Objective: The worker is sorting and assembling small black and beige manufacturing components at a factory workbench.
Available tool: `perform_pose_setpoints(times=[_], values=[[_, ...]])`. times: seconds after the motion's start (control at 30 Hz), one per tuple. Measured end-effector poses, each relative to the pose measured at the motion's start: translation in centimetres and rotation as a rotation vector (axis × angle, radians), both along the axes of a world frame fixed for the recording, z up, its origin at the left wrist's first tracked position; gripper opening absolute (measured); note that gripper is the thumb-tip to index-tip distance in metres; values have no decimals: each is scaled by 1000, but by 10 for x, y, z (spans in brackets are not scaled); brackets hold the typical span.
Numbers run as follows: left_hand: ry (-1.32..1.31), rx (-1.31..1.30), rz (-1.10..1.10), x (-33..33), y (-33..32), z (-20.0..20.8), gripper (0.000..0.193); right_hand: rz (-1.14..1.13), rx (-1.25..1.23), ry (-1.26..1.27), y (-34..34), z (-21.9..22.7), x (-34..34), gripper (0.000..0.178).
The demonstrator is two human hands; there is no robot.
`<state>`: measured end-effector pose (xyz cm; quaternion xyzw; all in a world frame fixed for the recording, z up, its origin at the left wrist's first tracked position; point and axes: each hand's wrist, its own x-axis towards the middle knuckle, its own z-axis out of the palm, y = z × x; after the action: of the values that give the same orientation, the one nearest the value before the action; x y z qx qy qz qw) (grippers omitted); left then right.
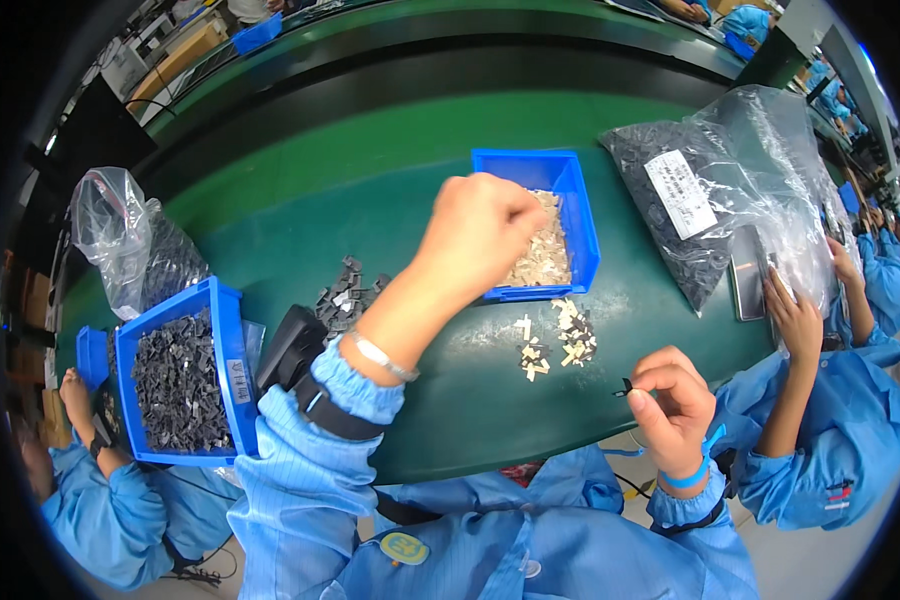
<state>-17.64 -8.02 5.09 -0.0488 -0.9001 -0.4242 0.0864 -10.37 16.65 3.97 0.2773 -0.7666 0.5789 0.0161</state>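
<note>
Over the near left side of a blue bin [586, 225] hangs my left hand [478, 232], its fingers curled closed toward the small cream-coloured pieces [550, 245] inside. Its fingertips are partly hidden, and I cannot make out what they hold. Near the table's front edge, my right hand [678, 408] pinches a small black plastic part [623, 388] between thumb and forefinger. Between the bin and that hand lies a scatter of small cream and black pieces [574, 338]. A loose pile of black parts [346, 292] sits beyond my left forearm, partly covered by it.
At left stand a blue bin [232, 350] full of black parts and a clear bag [120, 240] of dark parts. A larger bag of dark parts [650, 175] with a white label lies at right on the green table [370, 185]. Co-workers' hands [795, 315] work at both sides.
</note>
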Motion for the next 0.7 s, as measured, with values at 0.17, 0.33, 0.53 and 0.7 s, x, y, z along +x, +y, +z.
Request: perform_pose_setpoints(times=[0.17,0.33,0.53,0.7], values=[[231,7,202,33,-54,-6,35,51,-41,-38,-12,-3,-9,8],[-144,-529,275,61,-42,-56,62,176,-96,-80,-41,-7,-18,8],[49,-641,203,72,-13,-80,43,218,-18,-27,-48,-4,-19,9],[107,-681,123,121,-33,-74,43,129,21,-104,-39,-13,-22,8]])
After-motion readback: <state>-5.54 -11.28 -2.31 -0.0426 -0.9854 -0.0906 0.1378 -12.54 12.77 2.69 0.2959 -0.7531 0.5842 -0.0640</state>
